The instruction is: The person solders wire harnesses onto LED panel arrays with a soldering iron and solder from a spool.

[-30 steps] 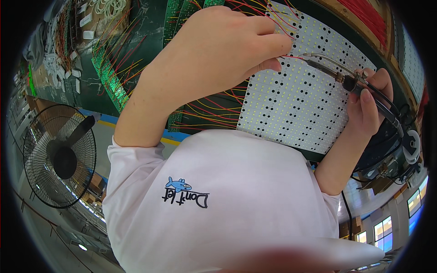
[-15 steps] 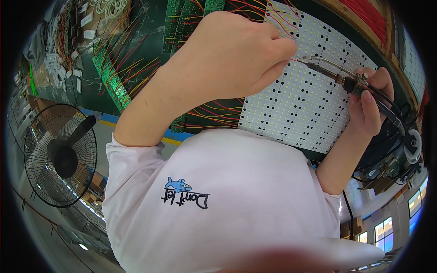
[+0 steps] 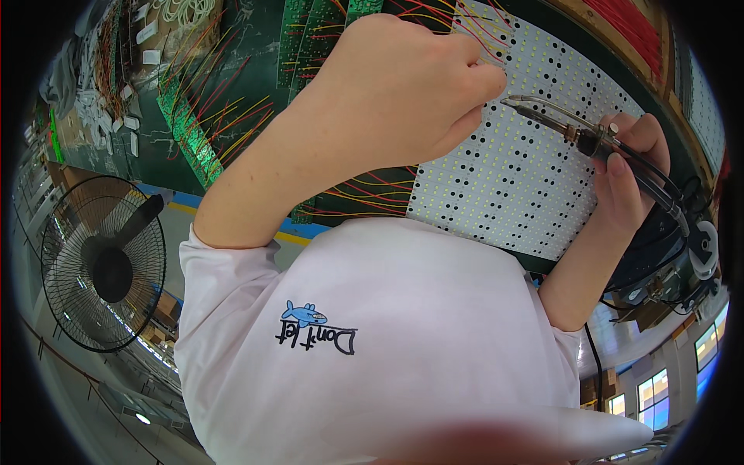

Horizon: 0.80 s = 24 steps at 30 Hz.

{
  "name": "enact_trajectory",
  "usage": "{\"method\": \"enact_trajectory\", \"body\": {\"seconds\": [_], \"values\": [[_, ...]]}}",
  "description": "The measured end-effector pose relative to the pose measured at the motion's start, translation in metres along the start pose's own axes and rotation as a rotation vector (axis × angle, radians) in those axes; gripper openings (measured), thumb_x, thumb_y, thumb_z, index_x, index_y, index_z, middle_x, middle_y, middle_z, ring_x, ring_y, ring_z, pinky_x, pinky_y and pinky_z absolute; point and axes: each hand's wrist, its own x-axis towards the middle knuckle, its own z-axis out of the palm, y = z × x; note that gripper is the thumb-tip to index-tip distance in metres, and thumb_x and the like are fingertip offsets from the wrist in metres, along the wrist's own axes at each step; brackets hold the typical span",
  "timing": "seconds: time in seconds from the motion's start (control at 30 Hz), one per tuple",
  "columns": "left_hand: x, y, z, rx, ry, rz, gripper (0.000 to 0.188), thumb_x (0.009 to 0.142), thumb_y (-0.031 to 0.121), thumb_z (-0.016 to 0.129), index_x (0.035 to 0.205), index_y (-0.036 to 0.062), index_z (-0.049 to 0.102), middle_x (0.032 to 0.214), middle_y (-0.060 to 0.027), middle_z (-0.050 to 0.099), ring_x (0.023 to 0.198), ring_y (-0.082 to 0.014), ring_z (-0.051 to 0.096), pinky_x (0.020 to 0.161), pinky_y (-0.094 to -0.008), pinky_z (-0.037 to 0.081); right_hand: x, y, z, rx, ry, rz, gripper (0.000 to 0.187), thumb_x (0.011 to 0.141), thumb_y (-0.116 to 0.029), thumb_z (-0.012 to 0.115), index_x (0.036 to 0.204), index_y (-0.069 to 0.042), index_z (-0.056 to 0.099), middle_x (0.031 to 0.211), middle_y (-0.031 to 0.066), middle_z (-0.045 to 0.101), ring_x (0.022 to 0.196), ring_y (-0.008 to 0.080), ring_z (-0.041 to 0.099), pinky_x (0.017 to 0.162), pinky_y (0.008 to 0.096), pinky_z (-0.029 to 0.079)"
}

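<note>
My left hand [image 3: 422, 93] is closed in a pinch above a white panel [image 3: 496, 182] dotted with small yellowish LEDs and black spots. What its fingertips hold is hidden. In my right hand [image 3: 632, 167] is a soldering iron [image 3: 554, 124], with a thin curved metal tube running along it to the tip. That tip points left, a short gap from my left fingertips and over the panel. Under and beside my left forearm lie green circuit boards [image 3: 298, 46] with red and yellow wires [image 3: 372, 190].
A single green board [image 3: 188, 136] with wires lies on the left of the dark green table [image 3: 248, 46]. Farther left are white connectors on leads [image 3: 108, 124]. A black fan [image 3: 108, 267] stands beside the table. Red wires [image 3: 624, 31] are bundled at the far right.
The soldering iron has shifted slightly left, its tip angled a little differently. A short red wire end seen between my left fingertips and the tip no longer shows.
</note>
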Motion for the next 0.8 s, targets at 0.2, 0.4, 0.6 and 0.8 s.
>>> {"method": "enact_trajectory", "body": {"seconds": [0.2, 0.4, 0.6, 0.8], "values": [[0.007, 0.004, -0.006, 0.024, 0.005, 0.027, 0.007, 0.081, 0.018, 0.067, 0.083, 0.0125, 0.065, 0.072, -0.0036, 0.059, 0.058, -0.0263, 0.062, 0.052, -0.0393, 0.048, 0.0, -0.001, 0.0, -0.009, -0.007, 0.009, 0.03, 0.089, -0.016, 0.07, 0.083, -0.008, 0.042, 0.075, 0.005, 0.047, 0.069, 0.0088, 0.042, 0.059, 0.0218, 0.031], [0.008, 0.005, -0.008, -0.005, 0.01, 0.035, 0.007, 0.08, 0.018, 0.066, 0.083, 0.0123, 0.065, 0.071, -0.0038, 0.059, 0.058, -0.0267, 0.061, 0.052, -0.0399, 0.048, 0.001, 0.001, 0.002, -0.045, -0.025, -0.021, 0.03, 0.089, -0.015, 0.071, 0.084, -0.008, 0.042, 0.076, 0.0047, 0.048, 0.069, 0.0084, 0.041, 0.061, 0.0222, 0.032], [0.009, 0.005, -0.008, 0.006, 0.004, 0.029, 0.006, 0.079, 0.017, 0.066, 0.083, 0.0122, 0.065, 0.071, -0.0036, 0.059, 0.058, -0.0268, 0.062, 0.052, -0.0402, 0.049, 0.001, -0.001, 0.007, -0.037, 0.057, 0.017, 0.028, 0.082, -0.012, 0.074, 0.08, -0.004, 0.047, 0.072, 0.0065, 0.051, 0.064, 0.0113, 0.044, 0.058, 0.0241, 0.035], [0.009, 0.006, -0.007, -0.018, 0.027, 0.017, 0.006, 0.079, 0.017, 0.067, 0.082, 0.012, 0.065, 0.072, -0.0034, 0.06, 0.059, -0.027, 0.063, 0.052, -0.0398, 0.049, 0.002, 0.0, 0.007, -0.053, 0.038, -0.016, 0.026, 0.083, -0.011, 0.072, 0.08, -0.003, 0.047, 0.072, 0.0071, 0.052, 0.064, 0.0113, 0.046, 0.058, 0.024, 0.035]]}}
